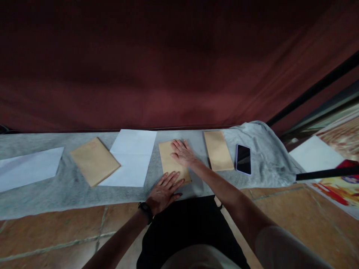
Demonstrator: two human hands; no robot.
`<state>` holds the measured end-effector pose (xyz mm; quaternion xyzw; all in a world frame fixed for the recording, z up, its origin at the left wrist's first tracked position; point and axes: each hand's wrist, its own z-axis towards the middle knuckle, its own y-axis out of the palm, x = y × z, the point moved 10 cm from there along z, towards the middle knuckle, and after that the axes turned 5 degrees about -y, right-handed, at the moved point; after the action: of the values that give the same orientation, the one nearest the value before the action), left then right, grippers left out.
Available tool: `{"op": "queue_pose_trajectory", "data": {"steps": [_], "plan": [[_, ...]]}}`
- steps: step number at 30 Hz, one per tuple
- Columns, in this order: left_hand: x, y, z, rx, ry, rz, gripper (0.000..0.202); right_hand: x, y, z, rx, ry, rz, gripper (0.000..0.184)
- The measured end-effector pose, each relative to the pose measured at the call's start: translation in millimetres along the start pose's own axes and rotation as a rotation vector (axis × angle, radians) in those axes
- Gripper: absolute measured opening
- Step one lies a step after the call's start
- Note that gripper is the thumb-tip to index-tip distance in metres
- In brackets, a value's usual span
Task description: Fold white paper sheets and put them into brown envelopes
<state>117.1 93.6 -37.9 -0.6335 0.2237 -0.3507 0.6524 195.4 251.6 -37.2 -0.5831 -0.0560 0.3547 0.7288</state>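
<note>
A brown envelope (167,156) lies on the grey cloth-covered surface in front of me. Flat on its lower edge rests my left hand (165,190), fingers spread, a dark band at the wrist. My right hand (182,152) presses on the upper right part of the same envelope with fingers apart. Neither hand grips anything. Parts of the envelope are hidden beneath both hands. To its left, a creased white sheet of paper (131,157) lies partly under a tilted stack of brown envelopes (94,161). On the right sits another brown stack of envelopes (218,150).
A phone (243,159) with a purple edge lies right of the envelopes. Another white paper (30,168) is at the far left. A dark red curtain (168,93) hangs behind the grey cloth (78,198). Black bars (325,174) stand at the right, beside a colourful printed bag.
</note>
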Motion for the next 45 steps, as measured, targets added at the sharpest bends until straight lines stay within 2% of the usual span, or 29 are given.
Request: {"op": "queue_pose_trajectory", "data": {"steps": [7,15,19,23,26,30,34,37,40,45], "plan": [[2,3.8,-2,0.016,0.039,0.053,0.064,-31,1,-57,-0.162,-0.086,-0.079,0.052],[7,2.4,-11,-0.011,0.061,-0.014,0.062,-64,-22,-125,-0.186,-0.200,-0.057,0.054],[6,7.0,-19,0.032,-0.032,-0.031,0.058,-74,-31,-147,-0.183,-0.191,-0.032,0.059],[6,1.7,-21,0.117,-0.164,-0.081,0.049,-76,-34,-156,-0.161,-0.149,-0.027,0.055],[-4,-7.5,-2,0.145,-0.204,-0.147,0.047,-76,-32,-157,-0.160,-0.133,-0.025,0.055],[-45,-17.1,54,0.145,-0.277,-0.122,0.058,-75,-31,-156,-0.178,-0.128,-0.006,0.056],[-91,-7.9,109,0.063,-0.381,-0.070,0.063,-76,-35,-154,-0.176,-0.132,0.038,0.056],[-113,-0.7,132,0.057,-0.467,-0.035,0.064,-76,-35,-153,-0.170,-0.133,0.066,0.056],[-118,9.8,144,0.023,-0.452,-0.005,0.064,-74,-33,-153,-0.163,-0.126,0.088,0.056],[-107,20.1,149,-0.011,-0.331,0.006,0.062,-72,-32,-153,-0.167,-0.119,0.104,0.054]]}}
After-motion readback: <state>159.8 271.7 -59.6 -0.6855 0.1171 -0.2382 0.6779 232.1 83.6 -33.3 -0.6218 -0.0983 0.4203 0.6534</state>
